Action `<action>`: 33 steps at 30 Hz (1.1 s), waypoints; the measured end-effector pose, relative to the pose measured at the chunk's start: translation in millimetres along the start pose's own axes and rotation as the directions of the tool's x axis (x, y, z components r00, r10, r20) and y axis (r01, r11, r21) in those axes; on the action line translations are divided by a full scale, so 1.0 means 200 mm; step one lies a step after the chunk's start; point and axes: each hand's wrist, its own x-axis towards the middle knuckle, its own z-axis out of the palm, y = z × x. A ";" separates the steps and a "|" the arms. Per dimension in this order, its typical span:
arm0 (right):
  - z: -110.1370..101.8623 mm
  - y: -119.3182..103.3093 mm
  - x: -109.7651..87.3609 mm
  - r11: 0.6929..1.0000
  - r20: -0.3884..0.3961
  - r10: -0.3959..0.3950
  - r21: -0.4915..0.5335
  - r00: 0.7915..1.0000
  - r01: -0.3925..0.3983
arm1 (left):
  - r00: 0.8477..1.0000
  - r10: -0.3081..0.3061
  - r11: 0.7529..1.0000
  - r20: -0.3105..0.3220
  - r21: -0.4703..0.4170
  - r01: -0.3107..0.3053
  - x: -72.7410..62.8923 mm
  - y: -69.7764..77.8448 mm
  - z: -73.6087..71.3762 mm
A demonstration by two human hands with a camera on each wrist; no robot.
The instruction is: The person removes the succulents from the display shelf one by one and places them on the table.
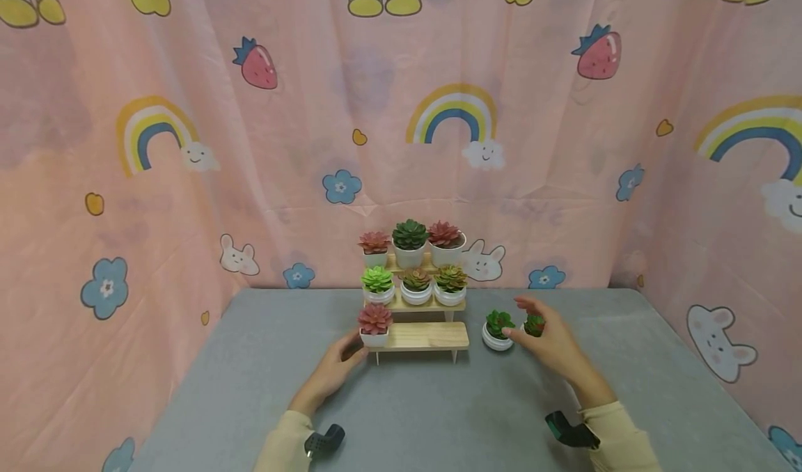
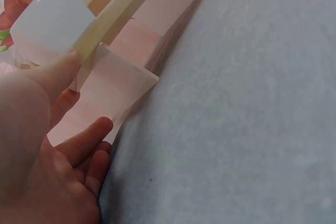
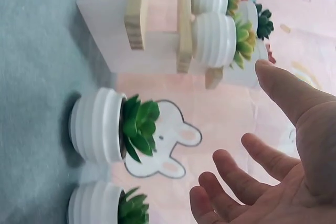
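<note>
Left hand (image 1: 336,367) seems to pinch tiered stand (image 1: 426,336), low end, beside red succulent (image 1: 374,319); right hand (image 1: 553,340), fingers spread, holding nothing, hovers by two green succulents (image 1: 499,323).

Draped pink fabric backdrop (image 1: 288,152) bears printed rainbows (image 1: 452,97), red strawberries (image 1: 259,67), blue flowers (image 1: 342,187). Stepped wooden stand (image 1: 426,335) is pale yellow. Round ribbed pot (image 3: 97,125) is white; its rosette succulent (image 3: 139,127), green.

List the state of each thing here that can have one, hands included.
Left hand: at the bottom tier's left end, grip unclear
Right hand: fingers apart, holding nothing
Left green plant: upright on the table
Right green plant: upright, partly hidden in the head view
Bottom tier: one pink plant, at left
Middle tier: three plants
Top tier: three plants
</note>
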 end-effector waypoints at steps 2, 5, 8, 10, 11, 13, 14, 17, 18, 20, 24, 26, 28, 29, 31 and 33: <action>0.03 -0.02 0.00 1.000 0.015 -0.007 0.002 1.000 0.007 | 1.000 -0.003 1.000 -0.003 -0.004 0.003 0.00 0.00 0.00; 0.07 -0.05 -0.01 1.000 0.036 -0.019 0.018 0.999 0.019 | 1.000 -0.002 1.000 -0.001 0.015 0.002 0.01 -0.01 0.00; 0.11 -0.07 -0.01 0.999 0.053 -0.039 0.035 0.998 0.037 | 1.000 0.000 1.000 0.006 0.026 0.000 0.02 -0.02 0.00; 0.13 -0.08 -0.02 0.998 0.063 -0.052 0.047 0.997 0.049 | 1.000 0.006 1.000 0.012 0.028 -0.007 0.02 -0.03 0.00; 0.14 -0.09 -0.02 0.997 0.071 -0.054 0.052 0.996 0.051 | 1.000 0.006 1.000 0.013 0.026 -0.007 0.03 -0.04 0.01; 0.17 -0.10 -0.02 0.996 0.093 -0.061 0.068 0.994 0.054 | 1.000 0.009 1.000 0.012 0.027 -0.009 0.03 -0.04 0.00; 0.19 -0.10 -0.02 0.996 0.105 -0.060 0.079 0.993 0.052 | 1.000 0.010 1.000 0.011 0.028 -0.010 0.02 -0.04 0.00; 0.26 -0.12 -0.01 0.994 0.149 -0.071 0.099 0.986 0.056 | 1.000 0.013 0.999 0.009 0.034 -0.013 0.02 -0.03 0.00; 0.28 -0.13 0.00 0.993 0.165 -0.072 0.101 0.984 0.055 | 1.000 0.014 0.999 0.008 0.036 -0.015 0.01 -0.03 -0.01; 0.31 -0.15 0.00 0.993 0.197 -0.075 0.104 0.978 0.055 | 1.000 0.018 0.999 0.008 0.040 -0.018 0.01 -0.03 -0.01; 0.37 -0.20 0.02 0.991 0.233 -0.084 0.125 0.969 0.056 | 1.000 0.025 0.999 0.015 0.039 -0.026 0.01 -0.04 0.00; 0.40 -0.23 0.03 0.986 0.241 -0.103 0.155 0.965 0.067 | 1.000 0.024 0.999 0.018 0.036 -0.025 0.01 -0.04 -0.01; 0.43 -0.25 0.04 0.980 0.243 -0.124 0.184 0.962 0.080 | 0.999 0.025 0.999 0.020 0.039 -0.026 0.02 -0.04 -0.01; 0.45 -0.26 0.05 0.977 0.245 -0.137 0.192 0.960 0.090 | 1.000 0.023 0.999 0.018 0.039 -0.024 0.01 -0.04 -0.01; 0.49 -0.28 0.07 0.975 0.249 -0.146 0.201 0.957 0.097 | 1.000 0.014 0.999 0.016 0.036 -0.014 0.02 -0.03 0.00; 0.52 -0.30 0.08 0.974 0.249 -0.151 0.205 0.957 0.100 | 1.000 0.013 0.999 0.011 0.037 -0.014 0.02 -0.03 0.00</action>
